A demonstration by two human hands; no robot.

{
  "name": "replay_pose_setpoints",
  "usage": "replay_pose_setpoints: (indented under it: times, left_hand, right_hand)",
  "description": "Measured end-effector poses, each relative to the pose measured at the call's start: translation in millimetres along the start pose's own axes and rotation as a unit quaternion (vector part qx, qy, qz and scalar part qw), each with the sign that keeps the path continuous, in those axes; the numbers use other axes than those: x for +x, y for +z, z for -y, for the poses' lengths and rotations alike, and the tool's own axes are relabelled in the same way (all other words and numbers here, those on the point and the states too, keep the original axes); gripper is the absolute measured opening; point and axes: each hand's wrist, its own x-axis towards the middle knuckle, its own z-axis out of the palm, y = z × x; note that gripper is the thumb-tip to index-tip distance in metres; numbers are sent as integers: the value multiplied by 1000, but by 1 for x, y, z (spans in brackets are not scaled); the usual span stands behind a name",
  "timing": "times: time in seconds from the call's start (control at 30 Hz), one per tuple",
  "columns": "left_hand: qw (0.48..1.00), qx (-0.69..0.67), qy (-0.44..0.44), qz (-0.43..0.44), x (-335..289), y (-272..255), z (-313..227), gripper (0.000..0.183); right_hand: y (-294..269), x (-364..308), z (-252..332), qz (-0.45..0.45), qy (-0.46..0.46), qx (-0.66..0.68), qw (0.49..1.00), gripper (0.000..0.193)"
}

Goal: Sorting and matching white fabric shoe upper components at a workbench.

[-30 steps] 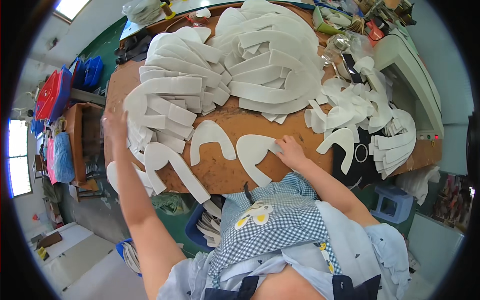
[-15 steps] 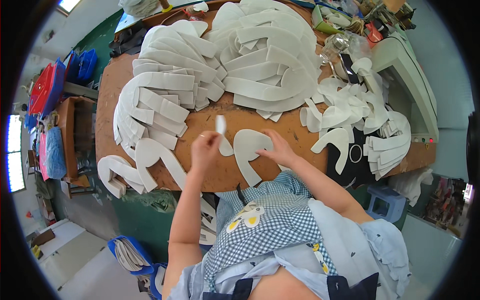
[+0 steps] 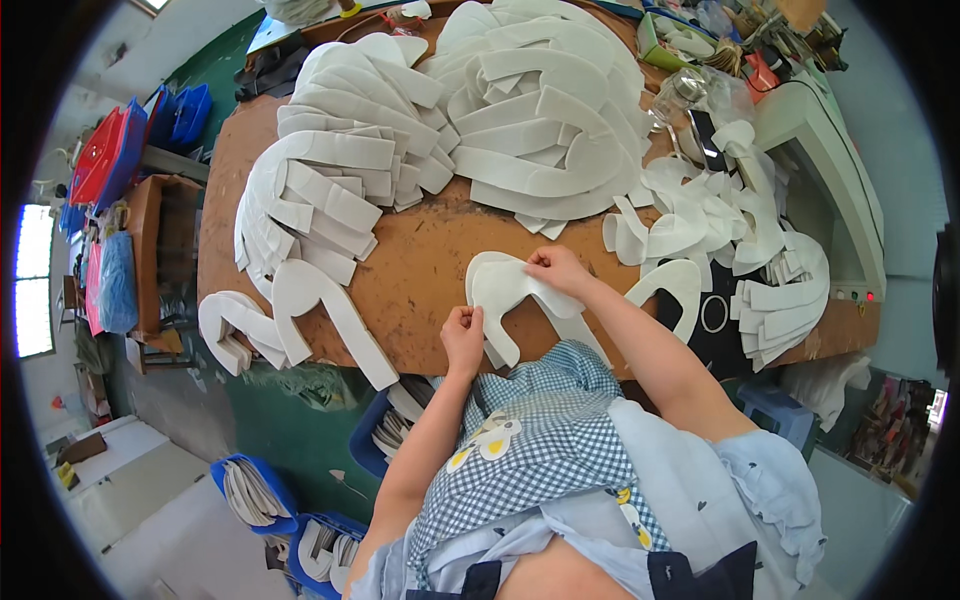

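Note:
In front of me near the table edge, a thin white curved piece (image 3: 507,291) lies over a larger, thicker white U-shaped pad (image 3: 583,338). The pad's rounded top and right leg show around it. My left hand (image 3: 463,340) is closed in a pinch on the left edge of the thin piece. With fingertips pressed together, my right hand (image 3: 556,271) grips the same piece at its upper right. To the left, another U-shaped pad (image 3: 345,325) hangs partly over the edge, beside a small stack of similar pads (image 3: 240,325).
Large heaps of white U-shaped pads (image 3: 560,130) fill the back of the brown table (image 3: 420,260). Thin white pieces (image 3: 690,215) lie loosely at the right, before a pale machine housing (image 3: 820,150). Blue baskets (image 3: 255,490) with pads stand on the floor at lower left.
My left hand has brought the thin white piece from the left, rightward and down onto the U-shaped pad. My right hand has moved from the pad to the thin piece's upper edge.

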Motion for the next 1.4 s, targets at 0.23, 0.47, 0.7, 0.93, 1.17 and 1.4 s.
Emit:
replay_pose_setpoints:
  times: [0.23,0.47,0.7,0.93,1.17,1.4]
  left_hand:
    - [992,116,2,-56,22,1,13,26]
    - [987,149,5,-63,25,3,10,27]
    - [983,169,4,-74,27,4,12,27]
    - [983,173,-49,-41,22,-1,7,28]
    - [988,77,-132,25,2,-17,17,23]
    - [980,178,-89,19,4,-14,10,15]
  right_hand:
    - [22,22,2,-92,-27,-176,980,24]
    - [26,21,-3,-128,-28,-199,971,25]
    - [31,16,5,-150,-23,-212,965,25]
    - [40,16,10,-164,-17,-265,950,20]
    - [43,18,12,-168,1,-279,946,22]
    - [43,18,12,-168,-4,-290,942,24]
